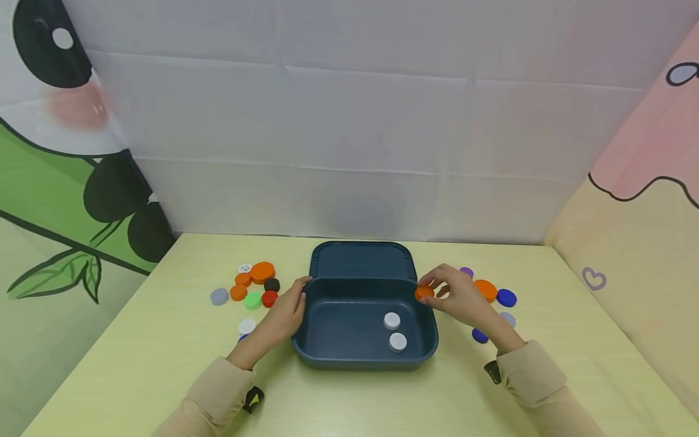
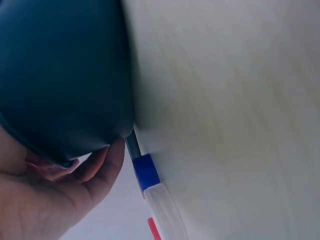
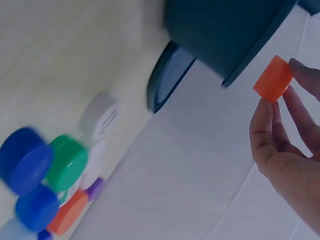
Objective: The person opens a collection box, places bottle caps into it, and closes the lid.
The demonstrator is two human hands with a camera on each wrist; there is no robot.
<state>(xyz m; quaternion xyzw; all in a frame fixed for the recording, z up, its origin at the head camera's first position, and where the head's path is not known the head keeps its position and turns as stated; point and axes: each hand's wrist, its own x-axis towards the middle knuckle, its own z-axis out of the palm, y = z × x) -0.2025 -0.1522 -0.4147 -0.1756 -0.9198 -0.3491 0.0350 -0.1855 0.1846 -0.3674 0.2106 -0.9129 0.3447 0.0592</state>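
Observation:
A dark blue box (image 1: 349,315) stands on the table, with two white bottle caps (image 1: 391,321) lying inside near its right end. My left hand (image 1: 286,308) grips the box's left wall at the rim; in the left wrist view its fingers (image 2: 107,165) curl against the outside. My right hand (image 1: 455,295) pinches an orange bottle cap (image 3: 273,79) between thumb and fingertips. That cap is held above the box's back right rim, and in the right wrist view it looks apart from the wall.
Behind the box lies a matching dark blue lid (image 1: 361,260). Several loose caps are left of the box, among them a large orange cap (image 1: 263,272) and a green cap (image 1: 253,300). More caps lie at right, including a blue cap (image 1: 506,298).

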